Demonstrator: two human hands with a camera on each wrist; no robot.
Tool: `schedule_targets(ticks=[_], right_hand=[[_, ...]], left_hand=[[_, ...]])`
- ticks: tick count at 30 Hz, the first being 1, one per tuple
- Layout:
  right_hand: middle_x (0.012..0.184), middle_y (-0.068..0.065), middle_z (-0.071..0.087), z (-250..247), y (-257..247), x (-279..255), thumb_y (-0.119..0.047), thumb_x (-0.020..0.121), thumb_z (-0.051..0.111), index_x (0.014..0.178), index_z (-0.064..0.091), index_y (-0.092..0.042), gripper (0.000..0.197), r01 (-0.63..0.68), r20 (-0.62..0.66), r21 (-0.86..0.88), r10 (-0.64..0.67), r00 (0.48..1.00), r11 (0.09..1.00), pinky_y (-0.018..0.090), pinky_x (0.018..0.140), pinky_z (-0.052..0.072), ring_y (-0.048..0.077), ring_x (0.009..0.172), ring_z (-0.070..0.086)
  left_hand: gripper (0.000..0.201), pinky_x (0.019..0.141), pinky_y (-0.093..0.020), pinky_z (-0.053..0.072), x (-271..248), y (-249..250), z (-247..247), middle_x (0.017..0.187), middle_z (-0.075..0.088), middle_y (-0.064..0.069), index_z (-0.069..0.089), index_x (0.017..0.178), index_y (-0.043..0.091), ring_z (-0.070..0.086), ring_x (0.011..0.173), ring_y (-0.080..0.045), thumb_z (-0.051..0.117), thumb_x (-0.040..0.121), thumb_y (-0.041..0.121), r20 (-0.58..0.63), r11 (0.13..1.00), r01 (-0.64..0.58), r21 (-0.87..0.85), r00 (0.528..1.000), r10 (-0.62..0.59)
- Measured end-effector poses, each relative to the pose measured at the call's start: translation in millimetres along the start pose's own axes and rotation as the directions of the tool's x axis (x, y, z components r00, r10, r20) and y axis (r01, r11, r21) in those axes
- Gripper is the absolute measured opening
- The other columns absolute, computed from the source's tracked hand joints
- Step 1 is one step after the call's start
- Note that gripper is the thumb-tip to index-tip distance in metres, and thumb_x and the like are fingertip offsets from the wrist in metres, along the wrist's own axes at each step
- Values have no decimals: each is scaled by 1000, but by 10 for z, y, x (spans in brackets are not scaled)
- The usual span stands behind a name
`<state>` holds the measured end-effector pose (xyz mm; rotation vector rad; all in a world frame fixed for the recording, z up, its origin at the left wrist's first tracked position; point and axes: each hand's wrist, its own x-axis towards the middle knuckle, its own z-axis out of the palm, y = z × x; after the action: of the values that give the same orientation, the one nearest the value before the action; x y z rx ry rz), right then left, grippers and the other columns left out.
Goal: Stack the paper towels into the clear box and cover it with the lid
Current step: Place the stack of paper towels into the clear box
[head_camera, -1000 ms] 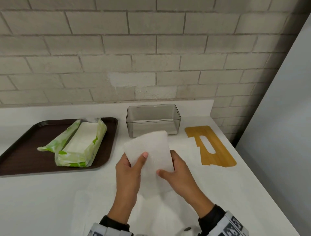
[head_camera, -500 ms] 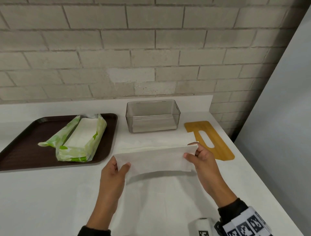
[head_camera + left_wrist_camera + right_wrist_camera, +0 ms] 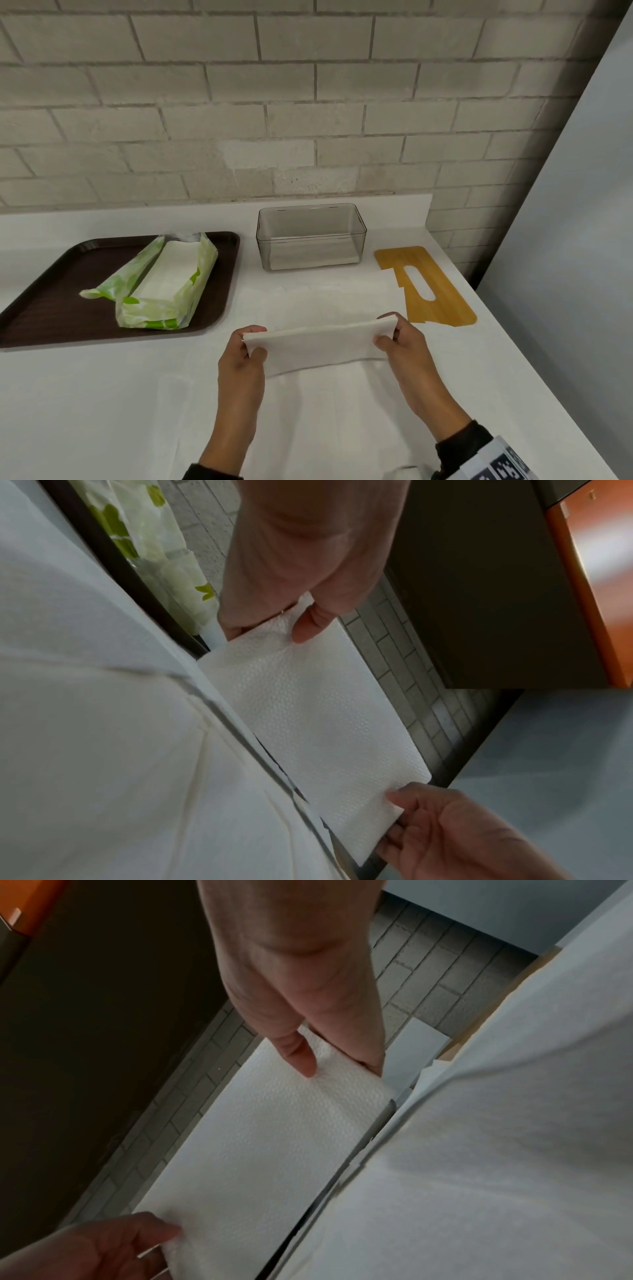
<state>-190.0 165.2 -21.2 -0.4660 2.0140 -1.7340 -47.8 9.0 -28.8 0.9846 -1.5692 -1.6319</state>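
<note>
From the head view, the left hand [image 3: 244, 356] and right hand [image 3: 404, 342] each pinch one end of a folded white embossed paper towel [image 3: 315, 346], stretched flat between them above the white desk [image 3: 102, 394]; the clear rectangular plastic box [image 3: 311, 236] stands beyond the fingers, the flat bamboo lid [image 3: 435, 291] just beyond the right hand. In the left wrist view, thumb and curled fingers [image 3: 310, 626] clamp the dimpled sheet's end. The right wrist view shows the same pinch.

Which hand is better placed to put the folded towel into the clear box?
Probably the right hand: both pinch the paper towel, but the clear box stands slightly to its side.
</note>
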Motion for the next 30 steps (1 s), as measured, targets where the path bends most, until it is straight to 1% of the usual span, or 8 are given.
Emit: schedule_targets(ticks=[6, 10, 12, 15, 17, 22, 26, 30], right_hand=[[111, -2, 62, -19, 37, -3, 6, 86, 53, 117, 55, -21, 41, -108, 111, -103, 119, 987, 989, 20, 75, 46, 16, 103, 58], [103, 4, 70, -144, -198, 69, 1, 86, 59, 102, 63, -14, 22, -29, 54, -41, 31, 998, 999, 31, 84, 54, 19, 94, 66], [95, 3, 71, -181, -391, 116, 0, 86, 60, 93, 64, -14, 16, 63, 69, -24, -62, 996, 998, 27, 77, 55, 18, 88, 68], [87, -1, 69, -128, -694, 204, -2, 86, 62, 85, 64, -17, 15, 177, 190, -65, -162, 968, 982, 20, 64, 48, 12, 76, 64], [81, -6, 67, -15, -847, 270, -4, 86, 63, 83, 64, -20, 16, 230, 320, -147, -173, 932, 962, 19, 59, 45, 8, 72, 61], [81, -9, 65, 364, -935, 452, -8, 86, 64, 84, 64, -22, 14, 202, 495, -178, -90, 864, 963, 18, 66, 47, 5, 73, 60], [78, 7, 61, 388, -714, 800, -2, 89, 56, 85, 60, -10, 9, -15, 247, -135, 48, 968, 991, 25, 60, 51, 18, 62, 58], [68, 14, 56, 391, -290, 1126, 3, 86, 52, 79, 51, -2, 9, -242, 39, -539, 311, 950, 807, 34, 59, 50, 23, 54, 52]], left_hand=[[27, 74, -31, 46, -20, -7, -14, 98, 64, -6, 59, 96, 22, 58, 91, -25, 54, 88, -4, 39, 999, 31, 25, 999, -32], [26, 72, -32, 48, 27, 34, -170, 92, 69, -9, 61, 94, 19, 63, 82, -26, 63, 83, -5, 90, 995, 72, 66, 993, -78], [27, 70, -29, 47, 24, 85, -276, 89, 70, -9, 62, 92, 19, 63, 77, -23, 66, 80, -5, 210, 978, 53, 204, 973, -96], [29, 78, -20, 51, -27, 196, -331, 92, 73, 1, 65, 96, 22, 67, 87, -12, 71, 78, 0, 456, 903, -51, 426, 875, -166], [29, 83, -23, 54, -66, 268, -278, 97, 73, 8, 63, 102, 27, 68, 91, -7, 71, 81, 9, 507, 902, -73, 425, 845, -170], [9, 65, -15, 51, -138, 306, -155, 91, 74, 12, 63, 96, 32, 70, 83, -6, 63, 88, 28, 349, 969, 22, 248, 930, -111], [13, 66, -20, 51, -150, 179, -297, 90, 75, 7, 66, 101, 22, 71, 83, -10, 63, 89, 21, 201, 985, 110, 135, 970, -136], [11, 68, -26, 50, -148, 89, -419, 87, 75, 6, 65, 100, 21, 69, 85, -14, 62, 89, 18, 103, 989, 133, 71, 985, -140]])
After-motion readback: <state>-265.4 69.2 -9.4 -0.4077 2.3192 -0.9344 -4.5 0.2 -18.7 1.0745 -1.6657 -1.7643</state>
